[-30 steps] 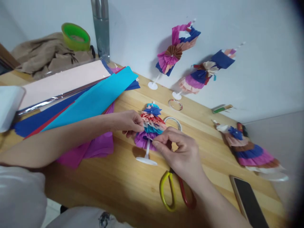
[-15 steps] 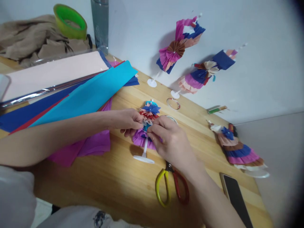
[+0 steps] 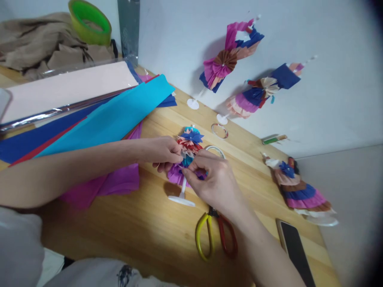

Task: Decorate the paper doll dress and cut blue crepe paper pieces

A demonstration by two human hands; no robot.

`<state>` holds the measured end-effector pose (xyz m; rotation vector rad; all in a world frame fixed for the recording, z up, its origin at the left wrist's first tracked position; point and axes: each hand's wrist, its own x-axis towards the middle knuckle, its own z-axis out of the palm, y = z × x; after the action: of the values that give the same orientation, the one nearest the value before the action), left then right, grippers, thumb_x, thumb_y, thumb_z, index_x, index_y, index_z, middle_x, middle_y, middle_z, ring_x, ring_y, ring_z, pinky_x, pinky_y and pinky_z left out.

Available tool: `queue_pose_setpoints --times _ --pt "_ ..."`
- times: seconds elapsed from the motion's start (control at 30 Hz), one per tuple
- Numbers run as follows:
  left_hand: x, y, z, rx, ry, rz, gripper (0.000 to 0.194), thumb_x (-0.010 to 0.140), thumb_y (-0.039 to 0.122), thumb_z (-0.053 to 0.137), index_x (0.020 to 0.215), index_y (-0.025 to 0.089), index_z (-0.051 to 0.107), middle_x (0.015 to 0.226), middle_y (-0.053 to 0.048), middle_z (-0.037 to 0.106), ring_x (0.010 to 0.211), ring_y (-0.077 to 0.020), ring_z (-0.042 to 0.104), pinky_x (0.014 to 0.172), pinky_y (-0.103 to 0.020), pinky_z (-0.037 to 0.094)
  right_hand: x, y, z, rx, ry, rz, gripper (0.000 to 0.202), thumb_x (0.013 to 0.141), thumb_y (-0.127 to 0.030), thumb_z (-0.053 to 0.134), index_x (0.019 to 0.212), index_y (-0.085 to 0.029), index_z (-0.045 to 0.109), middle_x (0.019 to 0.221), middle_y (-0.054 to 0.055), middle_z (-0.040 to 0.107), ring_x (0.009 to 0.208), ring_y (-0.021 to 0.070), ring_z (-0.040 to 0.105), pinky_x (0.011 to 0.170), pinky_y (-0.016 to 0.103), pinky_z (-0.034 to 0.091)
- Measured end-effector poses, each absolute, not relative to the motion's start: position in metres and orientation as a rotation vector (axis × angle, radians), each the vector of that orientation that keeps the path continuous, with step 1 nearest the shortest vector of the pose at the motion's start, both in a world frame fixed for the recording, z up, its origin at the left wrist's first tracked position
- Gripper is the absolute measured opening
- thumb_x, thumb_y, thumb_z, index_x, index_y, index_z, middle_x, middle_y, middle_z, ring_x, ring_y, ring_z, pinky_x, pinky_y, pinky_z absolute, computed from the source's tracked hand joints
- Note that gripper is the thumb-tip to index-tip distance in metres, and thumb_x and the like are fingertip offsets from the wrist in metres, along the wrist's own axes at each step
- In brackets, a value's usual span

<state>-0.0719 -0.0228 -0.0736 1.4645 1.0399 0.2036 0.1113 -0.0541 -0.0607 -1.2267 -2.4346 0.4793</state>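
Observation:
A small layered crepe-paper figure (image 3: 191,139) in blue, pink, red, teal and purple stands on a white stem with a round white base (image 3: 181,200). My left hand (image 3: 167,152) is at its left side, thumb and fingers pinched against the paper at mid-height. My right hand (image 3: 211,173) is on the right, thumb and forefinger pinched together in front of the lower layers. A thin pale strip seems to run between the two hands; what the right fingertips grip is too small to name.
Scissors (image 3: 211,235) with yellow and red handles lie below my right hand. A phone (image 3: 296,249) is at the right. Crepe sheets (image 3: 107,115) cover the left. White tape (image 3: 216,150) lies behind my right hand. Finished paper figures (image 3: 302,187) stand along the wall.
My right hand has drawn slightly down and away from the figure, uncovering more teal and purple paper. The left hand keeps nearly the same place. The view has shifted slightly.

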Motion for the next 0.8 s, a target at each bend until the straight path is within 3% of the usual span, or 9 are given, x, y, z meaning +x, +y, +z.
queue_pose_setpoints --times 0.13,0.3,0.47,0.63,0.73,0.8 --pt "-0.073 -0.021 -0.077 1.505 1.034 0.215 0.021 0.078 0.016 0.048 0.057 0.016 0.048 0.049 0.005 0.052 0.039 -0.0066 0.049 0.041 -0.018 0.036 0.111 -0.061 -0.064 -1.164 -2.422 0.424 0.02 0.072 -0.01 0.056 0.057 -0.019 0.045 0.064 -0.001 0.048 0.057 0.0115 0.045 0.054 0.026 0.033" --pt "-0.072 -0.021 -0.078 1.533 1.048 0.2 0.023 0.079 0.016 0.047 0.055 0.015 0.047 0.048 0.005 0.052 0.039 -0.0067 0.049 0.041 -0.019 0.038 0.112 -0.067 -0.067 -1.162 -2.31 0.374 0.01 0.073 -0.011 0.056 0.072 -0.019 0.051 0.072 0.0 0.049 0.061 0.0128 0.046 0.055 0.027 0.036" --pt "-0.071 -0.022 -0.078 1.537 1.046 0.207 0.021 0.077 0.015 0.047 0.056 0.016 0.047 0.048 0.005 0.052 0.038 -0.0064 0.049 0.04 -0.018 0.038 0.109 -0.067 -0.077 -1.164 -2.21 0.382 0.016 0.069 -0.006 0.051 0.074 -0.021 0.048 0.072 0.0 0.05 0.066 0.0154 0.052 0.059 0.029 0.042" --pt "-0.072 -0.021 -0.079 1.546 1.031 0.208 0.021 0.076 0.015 0.046 0.055 0.016 0.047 0.048 0.005 0.051 0.038 -0.0068 0.048 0.041 -0.019 0.039 0.103 -0.068 -0.082 -1.135 -2.215 0.275 0.034 0.068 -0.006 0.05 0.099 -0.022 0.051 0.1 0.008 0.058 0.102 0.0263 0.056 0.085 0.045 0.048" --pt "-0.072 -0.02 -0.081 1.588 1.008 0.215 0.023 0.075 0.015 0.046 0.053 0.016 0.048 0.048 0.004 0.052 0.039 -0.0077 0.05 0.041 -0.019 0.041 0.101 -0.069 -0.086 -1.157 -2.255 0.21 0.053 0.068 -0.008 0.05 0.12 -0.022 0.047 0.132 0.014 0.047 0.132 0.0327 0.039 0.104 0.058 0.036" --pt "-0.072 -0.02 -0.083 1.615 0.997 0.222 0.023 0.075 0.015 0.046 0.052 0.016 0.048 0.047 0.003 0.052 0.039 -0.0082 0.05 0.041 -0.019 0.041 0.1 -0.069 -0.089 -1.206 -2.278 0.194 0.062 0.068 -0.01 0.05 0.128 -0.022 0.042 0.145 0.015 0.036 0.142 0.0347 0.024 0.108 0.062 0.03"
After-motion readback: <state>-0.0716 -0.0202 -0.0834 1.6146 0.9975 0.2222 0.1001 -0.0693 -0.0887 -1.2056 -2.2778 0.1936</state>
